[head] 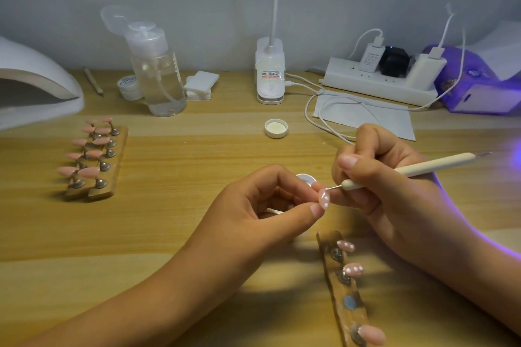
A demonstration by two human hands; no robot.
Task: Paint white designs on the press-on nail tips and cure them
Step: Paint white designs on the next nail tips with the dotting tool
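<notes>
Two hands: left hand, right hand. One dotting tool. One pinched nail tip. Three wooden holder strips: two far strips with ten plain pink tips, one near strip with three mounted tips, two dotted and one plain. Two nail lamps: white lamp, purple lamp. One pump bottle, one small jar, one loose lid, one open pot, one clip light, one power strip with three plugs, one paper sheet, one wooden stick
</notes>
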